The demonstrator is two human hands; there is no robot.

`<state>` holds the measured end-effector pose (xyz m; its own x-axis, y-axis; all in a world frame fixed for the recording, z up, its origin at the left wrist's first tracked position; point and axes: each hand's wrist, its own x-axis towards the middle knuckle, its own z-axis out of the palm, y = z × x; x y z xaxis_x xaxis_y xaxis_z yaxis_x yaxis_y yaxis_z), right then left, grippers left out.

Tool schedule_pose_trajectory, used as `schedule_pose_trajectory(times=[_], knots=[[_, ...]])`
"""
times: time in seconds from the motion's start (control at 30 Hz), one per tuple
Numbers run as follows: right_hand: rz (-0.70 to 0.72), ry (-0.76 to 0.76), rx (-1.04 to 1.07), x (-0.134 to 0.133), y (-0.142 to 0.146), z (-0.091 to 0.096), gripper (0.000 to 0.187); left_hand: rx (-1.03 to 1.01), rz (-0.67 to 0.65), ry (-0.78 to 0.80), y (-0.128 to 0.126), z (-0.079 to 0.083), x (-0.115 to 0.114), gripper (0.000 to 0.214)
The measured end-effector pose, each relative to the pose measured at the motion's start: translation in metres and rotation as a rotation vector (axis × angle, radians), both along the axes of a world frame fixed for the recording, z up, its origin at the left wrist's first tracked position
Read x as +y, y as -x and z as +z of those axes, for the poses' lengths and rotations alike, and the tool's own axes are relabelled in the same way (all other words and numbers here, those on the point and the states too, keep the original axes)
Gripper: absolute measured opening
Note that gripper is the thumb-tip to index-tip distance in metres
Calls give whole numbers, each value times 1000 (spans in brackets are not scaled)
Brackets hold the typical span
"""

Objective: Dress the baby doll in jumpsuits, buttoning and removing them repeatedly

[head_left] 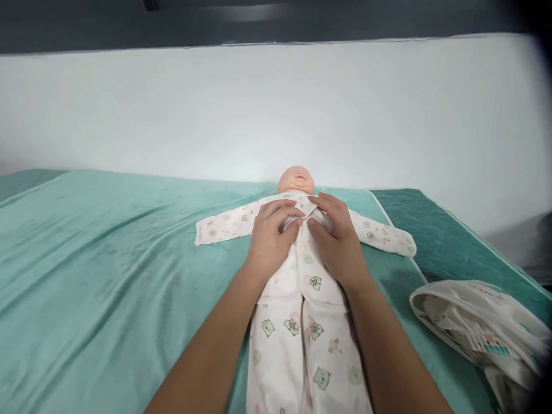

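A baby doll (295, 180) lies on its back with its head toward the wall, dressed in a white baby shirt (307, 270) with small bear prints. Its sleeves stretch out to both sides. White printed pants (280, 351) cover the legs below the shirt hem. My left hand (273, 233) pinches the shirt's front opening at the upper chest between thumb and fingers. Opposite it, my right hand (336, 233) grips the other edge of the opening, thumb below and fingers above. A button shows on the front just under my hands.
A teal blanket (107, 276) covers the bed, with a darker quilted green cover (409, 213) at the right. A crumpled white cloth item (483, 322) with a colourful print lies at the lower right. Behind the doll rises a white wall (215, 115).
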<state>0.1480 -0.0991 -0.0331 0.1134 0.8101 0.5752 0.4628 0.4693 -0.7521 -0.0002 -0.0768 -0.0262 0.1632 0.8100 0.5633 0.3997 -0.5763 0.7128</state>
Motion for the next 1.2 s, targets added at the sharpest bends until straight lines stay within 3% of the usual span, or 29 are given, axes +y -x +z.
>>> schedule_pose_trajectory(times=[0.13,0.6,0.77,1.0,1.2], knots=[[-2,59,-8,0,1,0,31,-9,-11,30,0,1,-2,18],[-26,44,35,0,2,0,13,-173,-7,67,2,0,-2,16],[-88,28,168,0,2,-1,12,-116,-24,59,3,4,-3,18],[-133,44,274,0,3,-1,11,131,-292,195,19,16,-8,11],[-110,32,321,0,1,0,7,148,-461,264,37,18,-1,3]])
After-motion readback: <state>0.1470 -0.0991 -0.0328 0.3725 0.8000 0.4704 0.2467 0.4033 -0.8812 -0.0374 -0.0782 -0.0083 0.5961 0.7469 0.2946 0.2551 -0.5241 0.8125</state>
